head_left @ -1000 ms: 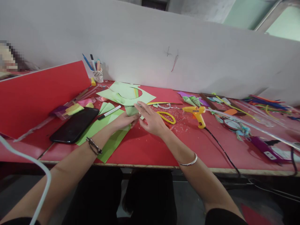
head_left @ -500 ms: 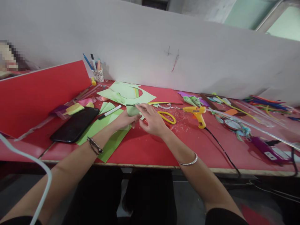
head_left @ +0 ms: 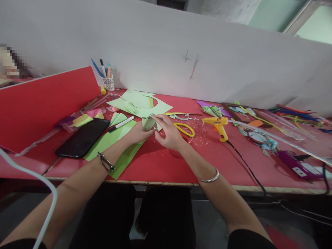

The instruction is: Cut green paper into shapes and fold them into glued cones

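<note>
A small pale green paper piece [head_left: 147, 123], curved and dark-lined along its upper edge, is held up between my two hands. My left hand [head_left: 138, 132] pinches it from the lower left, fingers closed. From the right, my right hand [head_left: 168, 133] has its fingers bent over the paper's top edge, with the thumb below. Just right of my right hand lies a yellow loop-shaped handle [head_left: 187, 130], probably of scissors. Behind the hands is a pale green sheet [head_left: 166, 103] with a round hole cut in it. Green sheets [head_left: 121, 162] lie under my left forearm.
A black phone [head_left: 83, 138] and a marker [head_left: 121, 124] lie to the left, by a standing red board [head_left: 49, 100]. A pen cup [head_left: 108, 83] stands at the back. Rightward are a yellow glue gun [head_left: 218, 126] with its cord and a purple device [head_left: 297, 166].
The paper piece has turned and bent slightly between my fingers, and my left hand has shifted a little to the right. Everything else on the table stays in place.
</note>
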The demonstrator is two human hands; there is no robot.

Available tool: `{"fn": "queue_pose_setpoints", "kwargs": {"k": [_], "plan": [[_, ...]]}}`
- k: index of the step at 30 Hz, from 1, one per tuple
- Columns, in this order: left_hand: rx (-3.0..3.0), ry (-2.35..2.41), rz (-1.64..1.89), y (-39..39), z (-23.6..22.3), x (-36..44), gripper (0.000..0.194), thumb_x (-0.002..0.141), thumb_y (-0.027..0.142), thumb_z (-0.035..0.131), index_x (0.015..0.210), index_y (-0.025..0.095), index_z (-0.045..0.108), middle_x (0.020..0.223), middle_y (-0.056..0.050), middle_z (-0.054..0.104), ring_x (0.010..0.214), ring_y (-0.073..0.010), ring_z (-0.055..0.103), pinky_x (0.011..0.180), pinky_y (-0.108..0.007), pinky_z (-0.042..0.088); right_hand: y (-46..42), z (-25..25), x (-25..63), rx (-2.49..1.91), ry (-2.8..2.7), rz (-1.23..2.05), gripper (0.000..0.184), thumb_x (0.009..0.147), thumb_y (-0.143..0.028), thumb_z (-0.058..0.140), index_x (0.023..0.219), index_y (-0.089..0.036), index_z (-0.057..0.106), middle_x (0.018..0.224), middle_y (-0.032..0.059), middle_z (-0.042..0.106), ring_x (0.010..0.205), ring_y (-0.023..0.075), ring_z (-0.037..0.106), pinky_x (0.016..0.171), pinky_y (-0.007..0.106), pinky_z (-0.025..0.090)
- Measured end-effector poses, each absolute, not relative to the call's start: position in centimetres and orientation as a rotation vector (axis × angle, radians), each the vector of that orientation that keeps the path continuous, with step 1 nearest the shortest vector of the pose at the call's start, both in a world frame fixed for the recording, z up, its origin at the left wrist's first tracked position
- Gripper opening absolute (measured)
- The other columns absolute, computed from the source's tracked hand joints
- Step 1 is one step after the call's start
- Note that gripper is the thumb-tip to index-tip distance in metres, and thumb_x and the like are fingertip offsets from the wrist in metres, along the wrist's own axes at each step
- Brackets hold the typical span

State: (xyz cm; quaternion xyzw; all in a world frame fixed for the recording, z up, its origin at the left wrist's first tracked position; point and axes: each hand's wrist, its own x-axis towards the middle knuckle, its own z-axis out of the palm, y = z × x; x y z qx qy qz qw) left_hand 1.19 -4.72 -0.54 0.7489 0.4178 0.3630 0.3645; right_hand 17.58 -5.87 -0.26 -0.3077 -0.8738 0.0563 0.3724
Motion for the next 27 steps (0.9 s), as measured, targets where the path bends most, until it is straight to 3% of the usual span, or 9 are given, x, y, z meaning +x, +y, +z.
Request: {"fn": "queue_pose_setpoints", "kwargs": {"k": [12,19,27], "plan": [[1.912,1.074,0.936,-4.76,-0.42,1.08,0.021,0.073,0.036,0.052,0.077,0.016,0.051,0.052,0.006,0.044,0.045,-0.0071,0.040,0.048,-0.020,0.036,-5.74,-0.30,17.74,-0.756,-2.220,0.210,0.050,0.077,-0.017,0.040,0.126,-0.023,0.038,0.121,0.0091,0.043,0.113,0.0214,0.042,0.093,0.040,0.039],[1.962,1.213,0.915,-4.66,-0.66,1.07,0.028,0.075,0.039,0.047,0.059,0.016,0.047,0.043,0.005,0.044,0.041,-0.0084,0.041,0.047,-0.021,0.035,-5.77,-0.12,17.72,-0.756,-2.187,0.268,0.042,0.076,-0.016,0.042,0.118,-0.021,0.044,0.116,0.0089,0.047,0.110,0.0197,0.045,0.093,0.038,0.039],[1.989,1.176,0.877,-4.73,-0.60,1.20,0.022,0.076,0.031,0.044,0.058,0.017,0.046,0.042,0.005,0.044,0.039,-0.0087,0.041,0.044,-0.021,0.033,-5.61,-0.20,17.67,-0.766,-2.091,0.459,0.029,0.074,-0.014,0.044,0.102,-0.018,0.049,0.104,0.0089,0.051,0.092,0.0165,0.053,0.080,0.034,0.047]]}}
